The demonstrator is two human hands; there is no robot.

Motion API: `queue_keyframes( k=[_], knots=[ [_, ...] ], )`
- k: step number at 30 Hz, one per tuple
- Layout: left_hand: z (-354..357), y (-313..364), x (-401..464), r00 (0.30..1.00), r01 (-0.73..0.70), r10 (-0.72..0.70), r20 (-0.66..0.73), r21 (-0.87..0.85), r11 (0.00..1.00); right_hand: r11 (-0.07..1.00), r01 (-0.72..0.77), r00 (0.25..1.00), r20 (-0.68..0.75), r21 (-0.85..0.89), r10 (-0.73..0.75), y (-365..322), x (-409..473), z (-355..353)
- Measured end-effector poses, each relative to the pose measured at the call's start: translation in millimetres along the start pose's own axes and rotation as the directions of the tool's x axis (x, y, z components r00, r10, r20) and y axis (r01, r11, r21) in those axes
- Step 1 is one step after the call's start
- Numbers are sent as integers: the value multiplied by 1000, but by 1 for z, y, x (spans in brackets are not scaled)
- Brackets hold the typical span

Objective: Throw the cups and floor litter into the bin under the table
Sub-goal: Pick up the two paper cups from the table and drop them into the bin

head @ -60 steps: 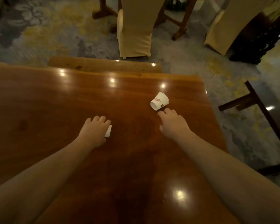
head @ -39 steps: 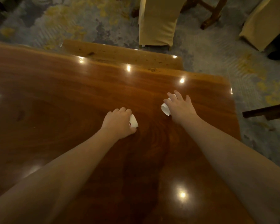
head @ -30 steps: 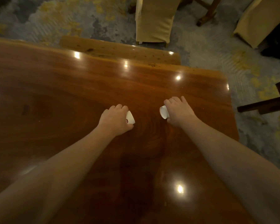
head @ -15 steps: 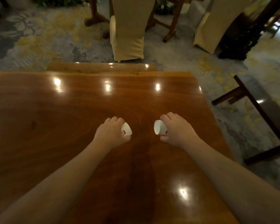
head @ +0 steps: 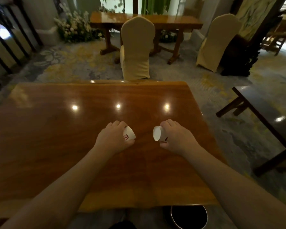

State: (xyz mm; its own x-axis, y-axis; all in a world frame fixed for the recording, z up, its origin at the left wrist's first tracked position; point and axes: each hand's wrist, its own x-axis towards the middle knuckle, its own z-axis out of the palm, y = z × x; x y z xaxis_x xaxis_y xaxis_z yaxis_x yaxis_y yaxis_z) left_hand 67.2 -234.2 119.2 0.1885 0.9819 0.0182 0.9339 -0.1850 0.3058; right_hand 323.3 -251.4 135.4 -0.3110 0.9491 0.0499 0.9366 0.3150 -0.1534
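While both hands are out over the polished wooden worktop (head: 56, 138), each has closed round a small white paper cup, so the step in hand reads as the pick-up, with the carry to the bin not yet begun. The left hand (head: 113, 139) wraps its cup (head: 128, 135) from behind and above, fingers curled over it and thumb tucked below; that left grip is pressed round the cup, which shows only its narrow end and a red mark. That cup lies roughly level, its long axis running across the worktop, the small base pointing right toward the other hand. The right hand (head: 176, 138) holds the second cup (head: 157, 135) the same way, fingers closed over the body; this one's long axis is also near level, and what shows toward the left is a flat white oval, base or mouth I cannot say. Whether either cup touches the wood, I cannot tell.

Just past the near edge of the worktop, low and to the right, the dark round bin (head: 188, 217) shows its open mouth, partly tucked beneath. My guess is the next move calls for drawing both hands back toward the body, dipping below the edge, and releasing over that opening. No floor litter is visible from here.
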Motion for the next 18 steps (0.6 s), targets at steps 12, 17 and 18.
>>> queue_keyframes(
  k=[12, 17, 18],
  knots=[
    [14, 121, -181, 982, 174, -169, -88, 58, 983, 978, 191, 980, 40, 88, -195, 15, -154, -23],
    [8, 141, -226, 966, 243, -237, -107, 45, 969, 965, 227, 971, 41, 127, -234, 11, -199, -30],
    [6, 143, -234, 963, 251, -245, -115, 43, 967, 964, 232, 970, 39, 134, -239, 10, -207, -30]
  ],
)
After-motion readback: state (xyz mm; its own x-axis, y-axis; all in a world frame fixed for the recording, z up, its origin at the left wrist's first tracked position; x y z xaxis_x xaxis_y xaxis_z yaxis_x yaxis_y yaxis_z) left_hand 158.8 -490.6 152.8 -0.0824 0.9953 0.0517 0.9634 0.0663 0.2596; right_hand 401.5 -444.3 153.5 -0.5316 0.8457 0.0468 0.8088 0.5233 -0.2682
